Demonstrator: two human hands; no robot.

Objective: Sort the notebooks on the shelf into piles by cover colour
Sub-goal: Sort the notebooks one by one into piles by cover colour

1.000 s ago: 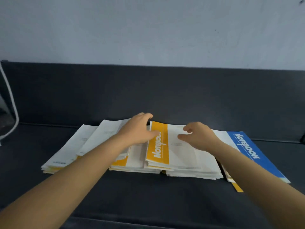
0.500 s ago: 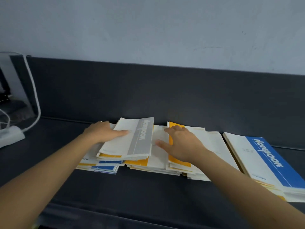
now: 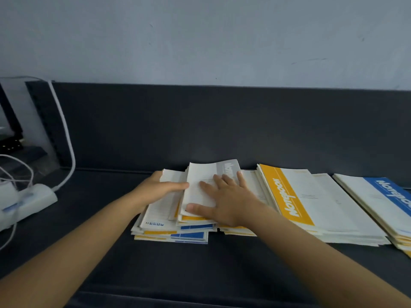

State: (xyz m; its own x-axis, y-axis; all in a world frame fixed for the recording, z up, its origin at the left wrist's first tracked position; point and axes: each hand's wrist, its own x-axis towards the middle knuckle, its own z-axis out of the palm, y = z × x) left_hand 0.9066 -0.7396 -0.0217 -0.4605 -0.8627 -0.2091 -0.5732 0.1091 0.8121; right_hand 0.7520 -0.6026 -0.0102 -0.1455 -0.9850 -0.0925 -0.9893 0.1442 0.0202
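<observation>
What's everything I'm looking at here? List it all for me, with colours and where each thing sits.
grey notebook: one, white with a grey band, top of the left pile
left pile: mixed, yellow and blue edges showing, count unclear
yellow notebook: one on top, white with a yellow band, middle pile
blue notebook: one on top, white with a blue band, right pile
shelf: one, dark grey, under the piles
wall: pale grey-blue, behind
power strip: one, white, far left
cables: several, white, far left
left hand: against the left pile's edge
right hand: flat on the grey notebook
</observation>
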